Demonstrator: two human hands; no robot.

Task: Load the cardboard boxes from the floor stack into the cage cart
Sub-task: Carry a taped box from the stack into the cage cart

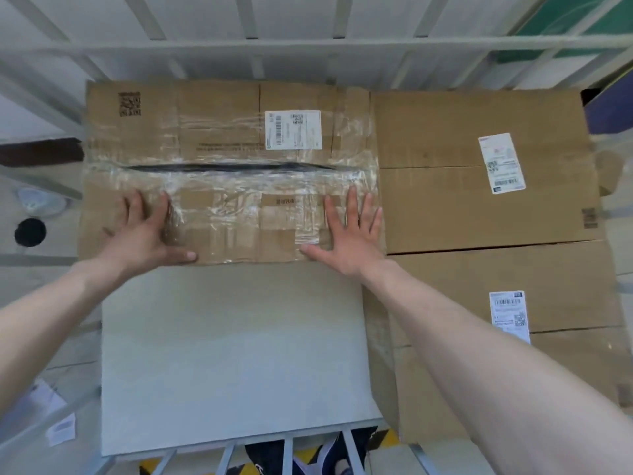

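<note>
Inside the cart [308, 46], the taped box [219, 138] lies at the far left beside two boxes [479, 207]. Left hand [144, 234] and right hand [346, 234] rest open-palmed on it, grasping nothing; press evenly, sliding it flush.

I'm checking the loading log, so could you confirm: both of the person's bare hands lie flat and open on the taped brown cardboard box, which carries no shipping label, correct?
Not quite. The head view shows the taped brown cardboard box does carry a white shipping label, on its far half. The rest holds: the left hand and right hand lie flat and open on it.
</note>
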